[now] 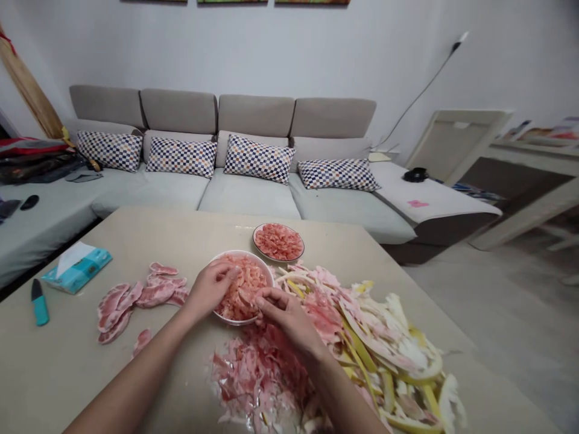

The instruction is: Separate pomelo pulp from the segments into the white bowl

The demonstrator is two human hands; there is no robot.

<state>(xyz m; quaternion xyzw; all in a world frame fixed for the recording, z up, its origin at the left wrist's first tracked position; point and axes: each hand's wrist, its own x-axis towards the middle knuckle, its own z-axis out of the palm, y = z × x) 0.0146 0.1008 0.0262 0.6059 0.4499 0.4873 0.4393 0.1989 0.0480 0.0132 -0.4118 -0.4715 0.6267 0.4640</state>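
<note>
Our left hand [210,289] and right hand [287,316] sat over the white bowl [266,269] of pink pomelo pulp [244,289], fingers curled narrowly into it (any grip unclear). The right lay nearer the pomelo rinds [380,337].

Bare left hand [210,290]: palm down, knuckles raised, fingers curved and pointing right. Bare right hand [286,316]: palm down, fingers curved and pointing left, fingertips near the other hand's but apart. Bare left forearm [136,377] and bare right forearm [344,399]: rising from the lower edge, angled inward, converging at the wrists.
</note>
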